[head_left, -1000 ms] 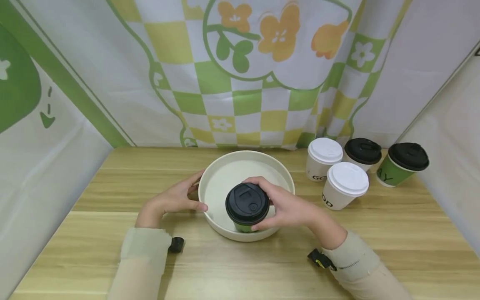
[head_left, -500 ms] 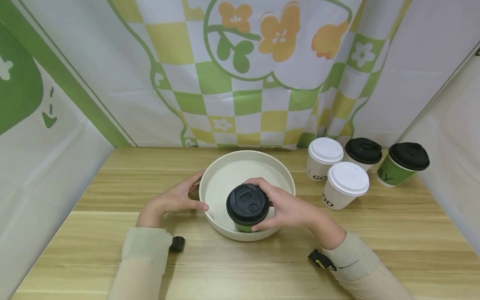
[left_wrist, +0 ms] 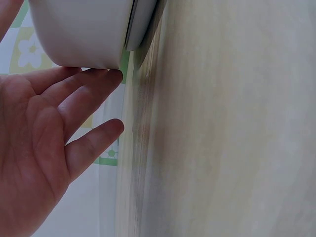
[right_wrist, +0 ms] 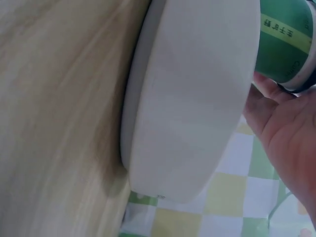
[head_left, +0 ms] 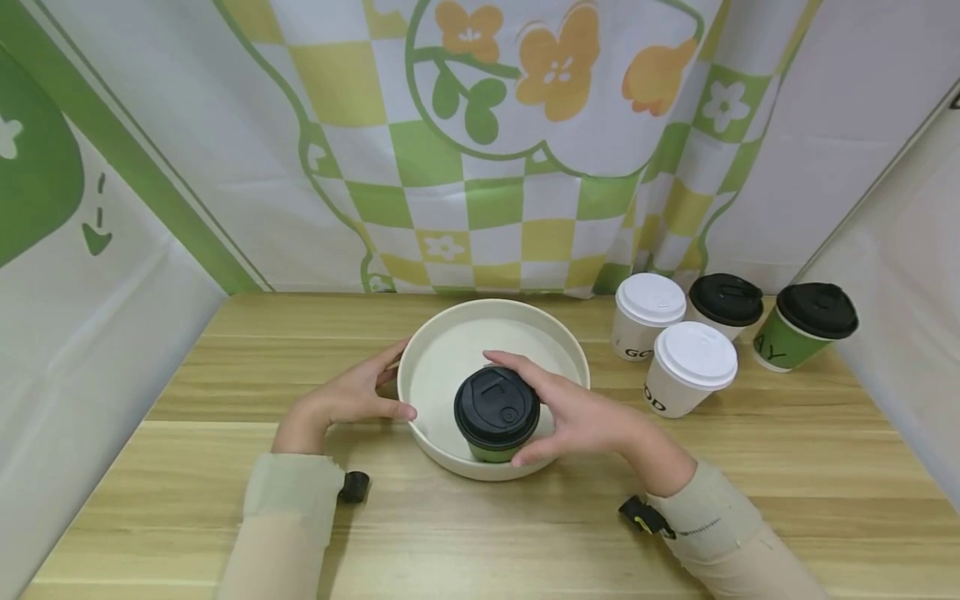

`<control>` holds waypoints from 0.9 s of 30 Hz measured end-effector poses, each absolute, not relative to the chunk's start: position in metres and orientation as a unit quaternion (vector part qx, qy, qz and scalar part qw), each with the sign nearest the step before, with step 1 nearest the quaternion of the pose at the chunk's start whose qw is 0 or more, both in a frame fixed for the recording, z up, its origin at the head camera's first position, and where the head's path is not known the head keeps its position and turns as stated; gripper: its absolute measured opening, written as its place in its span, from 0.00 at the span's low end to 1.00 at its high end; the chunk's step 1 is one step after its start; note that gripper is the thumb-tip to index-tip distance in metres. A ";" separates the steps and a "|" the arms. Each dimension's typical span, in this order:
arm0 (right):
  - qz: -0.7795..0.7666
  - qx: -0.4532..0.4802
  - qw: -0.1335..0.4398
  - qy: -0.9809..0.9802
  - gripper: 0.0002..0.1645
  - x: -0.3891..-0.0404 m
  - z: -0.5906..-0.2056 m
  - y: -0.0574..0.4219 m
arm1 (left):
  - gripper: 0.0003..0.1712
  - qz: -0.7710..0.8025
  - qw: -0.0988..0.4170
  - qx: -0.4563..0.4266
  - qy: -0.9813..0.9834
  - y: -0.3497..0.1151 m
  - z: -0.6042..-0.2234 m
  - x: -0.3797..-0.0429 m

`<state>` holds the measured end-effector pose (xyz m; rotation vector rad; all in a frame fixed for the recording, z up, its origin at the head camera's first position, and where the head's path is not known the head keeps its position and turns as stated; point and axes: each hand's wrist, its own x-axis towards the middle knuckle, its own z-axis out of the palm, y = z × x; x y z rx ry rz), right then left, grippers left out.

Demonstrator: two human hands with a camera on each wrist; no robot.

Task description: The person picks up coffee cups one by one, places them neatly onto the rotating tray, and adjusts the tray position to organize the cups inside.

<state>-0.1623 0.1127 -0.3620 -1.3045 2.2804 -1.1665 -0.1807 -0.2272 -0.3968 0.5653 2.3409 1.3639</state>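
A cream round tray [head_left: 457, 333] with a raised rim lies on the wooden table. In it, near the front, a green paper coffee cup [head_left: 491, 454] stands upright under a black lid [head_left: 495, 407]. My right hand [head_left: 581, 417] is spread around the cup's right side, thumb in front, index finger behind. The right wrist view shows the fingers behind the cup [right_wrist: 281, 44], partly hidden by the tray wall [right_wrist: 197, 89]. My left hand [head_left: 352, 396] touches the tray's left side. Its fingers [left_wrist: 89, 94] lie nearly straight against the outer wall, little finger apart.
At the right stand a white-lidded cup [head_left: 645, 321], a second white-lidded cup [head_left: 686, 379], a white cup with a black lid [head_left: 723, 302] and a green cup [head_left: 795, 337] with a black lid. A checkered cloth [head_left: 495, 200] hangs behind the table [head_left: 487, 542].
My right thumb has drawn back slightly from the cup and the index finger has lifted off its lid. The cup and tray stay in place; my left hand has not moved.
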 end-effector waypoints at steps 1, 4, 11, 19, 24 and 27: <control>-0.395 -0.451 0.133 0.789 0.70 -0.162 -0.361 0.114 | 0.65 0.484 0.186 0.201 0.831 -0.227 -0.397 -0.181; -0.364 -0.456 0.121 0.803 0.72 -0.161 -0.356 0.117 | 0.65 0.482 0.188 0.200 0.832 -0.228 -0.397 -0.180; -0.244 -0.466 0.047 0.849 0.77 -0.159 -0.344 0.125 | 0.65 0.482 0.187 0.204 0.831 -0.228 -0.398 -0.181; -0.128 -0.435 0.002 0.892 0.80 -0.153 -0.334 0.127 | 0.65 0.485 0.191 0.203 0.829 -0.228 -0.398 -0.181; -0.100 -0.421 -0.011 0.902 0.81 -0.150 -0.330 0.129 | 0.65 0.481 0.192 0.201 0.831 -0.228 -0.397 -0.181; -0.085 -0.417 -0.026 0.905 0.83 -0.150 -0.330 0.131 | 0.65 0.479 0.194 0.200 0.833 -0.228 -0.398 -0.181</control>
